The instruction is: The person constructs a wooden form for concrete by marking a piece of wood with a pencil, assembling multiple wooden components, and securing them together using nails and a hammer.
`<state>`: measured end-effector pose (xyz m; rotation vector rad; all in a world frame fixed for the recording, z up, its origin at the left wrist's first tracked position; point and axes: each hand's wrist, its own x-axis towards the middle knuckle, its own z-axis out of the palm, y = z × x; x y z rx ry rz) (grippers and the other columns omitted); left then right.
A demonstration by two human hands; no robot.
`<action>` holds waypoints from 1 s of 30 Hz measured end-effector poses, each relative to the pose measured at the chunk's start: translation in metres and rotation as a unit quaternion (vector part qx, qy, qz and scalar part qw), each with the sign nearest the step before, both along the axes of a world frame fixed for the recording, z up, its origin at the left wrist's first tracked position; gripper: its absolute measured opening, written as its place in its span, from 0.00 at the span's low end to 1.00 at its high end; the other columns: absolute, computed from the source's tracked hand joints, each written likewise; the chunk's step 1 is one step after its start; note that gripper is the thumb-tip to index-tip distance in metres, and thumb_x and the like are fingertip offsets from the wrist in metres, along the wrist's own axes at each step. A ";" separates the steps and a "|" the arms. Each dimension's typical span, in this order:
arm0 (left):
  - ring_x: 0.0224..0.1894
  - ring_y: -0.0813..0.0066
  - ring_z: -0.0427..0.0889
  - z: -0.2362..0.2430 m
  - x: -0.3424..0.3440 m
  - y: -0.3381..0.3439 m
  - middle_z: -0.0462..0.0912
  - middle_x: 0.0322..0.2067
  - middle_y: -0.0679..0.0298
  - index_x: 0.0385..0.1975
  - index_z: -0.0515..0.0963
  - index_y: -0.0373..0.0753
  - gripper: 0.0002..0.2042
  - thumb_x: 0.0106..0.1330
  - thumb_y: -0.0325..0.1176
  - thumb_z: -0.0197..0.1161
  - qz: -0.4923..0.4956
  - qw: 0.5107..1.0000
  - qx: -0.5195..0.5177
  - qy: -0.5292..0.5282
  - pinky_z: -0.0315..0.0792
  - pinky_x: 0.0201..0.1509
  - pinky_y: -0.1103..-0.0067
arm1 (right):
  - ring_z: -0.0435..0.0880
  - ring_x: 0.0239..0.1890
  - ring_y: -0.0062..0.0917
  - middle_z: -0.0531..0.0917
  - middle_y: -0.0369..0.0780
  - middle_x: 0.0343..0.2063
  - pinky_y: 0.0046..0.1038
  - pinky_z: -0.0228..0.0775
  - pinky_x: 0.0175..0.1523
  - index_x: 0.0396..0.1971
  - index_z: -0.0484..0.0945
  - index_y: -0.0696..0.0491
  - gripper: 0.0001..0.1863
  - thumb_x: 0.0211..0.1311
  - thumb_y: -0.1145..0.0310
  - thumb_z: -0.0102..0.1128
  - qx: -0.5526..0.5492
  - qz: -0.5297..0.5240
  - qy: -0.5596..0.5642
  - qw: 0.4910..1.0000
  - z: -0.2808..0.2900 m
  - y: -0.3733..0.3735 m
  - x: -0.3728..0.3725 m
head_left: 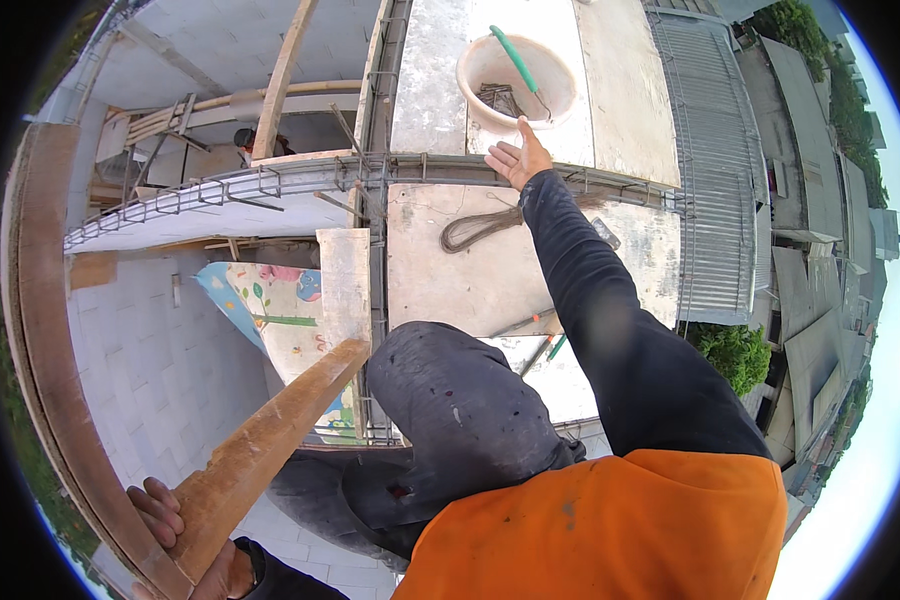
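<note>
At the lower left, the fingers of my left hand (158,512) are wrapped around a wooden plank (255,450), close to where it meets a longer brown board (60,330). The plank's far end reaches the edge beside my knee. My right arm stretches forward, and my right hand (521,158) is open with its fingers apart and nothing in it. It is by the near rim of a whitish plastic bucket (467,75). Inside the bucket are thin dark metal pieces (498,98) and a green-handled tool (513,58) leaning on the rim.
A looped bundle of thin wire (475,232) lies on pale panels (425,290), with hand tools (525,322) near my knee. Rebar cages (220,195) run between the panels. On the left is a deep drop beside a block wall (160,350); another person (255,145) is below.
</note>
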<state>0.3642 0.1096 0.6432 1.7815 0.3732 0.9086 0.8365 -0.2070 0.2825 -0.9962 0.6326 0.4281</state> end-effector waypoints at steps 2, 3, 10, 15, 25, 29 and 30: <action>0.35 0.75 0.62 0.001 0.005 -0.008 0.63 0.28 0.68 0.31 0.70 0.42 0.17 0.61 0.50 0.46 -0.004 0.999 -0.035 -0.029 0.60 0.45 0.72 | 0.75 0.64 0.57 0.64 0.66 0.66 0.55 0.80 0.60 0.72 0.56 0.61 0.41 0.73 0.50 0.62 0.020 -0.041 0.020 0.999 -0.013 0.014 0.028; 0.35 0.75 0.62 0.003 0.007 -0.010 0.64 0.28 0.68 0.30 0.70 0.42 0.17 0.62 0.51 0.46 -0.005 0.996 -0.076 -0.040 0.60 0.45 0.72 | 0.77 0.62 0.56 0.66 0.65 0.64 0.54 0.82 0.58 0.71 0.57 0.62 0.40 0.73 0.51 0.62 0.026 -0.038 0.013 0.999 -0.022 0.015 0.036; 0.34 0.75 0.63 0.009 0.016 -0.018 0.65 0.27 0.67 0.28 0.72 0.41 0.23 0.65 0.57 0.44 -0.054 0.991 -0.114 -0.055 0.61 0.46 0.73 | 0.87 0.46 0.48 0.75 0.59 0.53 0.41 0.93 0.42 0.60 0.66 0.66 0.23 0.72 0.68 0.55 -0.035 -0.102 -0.013 0.994 -0.050 -0.005 0.070; 0.34 0.75 0.61 0.007 0.011 -0.016 0.64 0.28 0.67 0.30 0.71 0.40 0.22 0.65 0.56 0.45 -0.026 0.993 -0.106 -0.051 0.60 0.46 0.74 | 0.89 0.42 0.39 0.80 0.51 0.46 0.36 0.91 0.40 0.54 0.71 0.62 0.19 0.68 0.69 0.58 -0.107 0.021 -0.067 0.992 0.021 -0.046 -0.028; 0.42 0.71 0.67 0.007 -0.013 0.027 0.65 0.31 0.64 0.36 0.72 0.37 0.26 0.61 0.58 0.45 -0.081 0.996 -0.026 0.028 0.61 0.58 0.67 | 0.90 0.36 0.32 0.85 0.47 0.41 0.31 0.90 0.36 0.53 0.74 0.62 0.18 0.72 0.65 0.58 -0.190 0.093 0.077 0.974 0.038 -0.151 -0.251; 0.45 0.69 0.68 0.006 -0.002 0.009 0.64 0.32 0.64 0.34 0.71 0.38 0.24 0.61 0.56 0.46 0.018 0.997 -0.077 0.005 0.61 0.62 0.65 | 0.90 0.37 0.32 0.85 0.47 0.40 0.32 0.90 0.38 0.53 0.74 0.63 0.20 0.73 0.62 0.59 -0.165 0.084 0.096 0.978 0.007 -0.155 -0.296; 0.45 0.69 0.68 0.009 0.000 0.007 0.64 0.32 0.64 0.34 0.70 0.39 0.23 0.61 0.56 0.47 0.058 0.997 -0.050 0.033 0.61 0.62 0.64 | 0.90 0.37 0.33 0.85 0.47 0.40 0.33 0.90 0.39 0.53 0.74 0.63 0.20 0.73 0.62 0.60 -0.165 0.092 0.104 0.976 0.001 -0.157 -0.302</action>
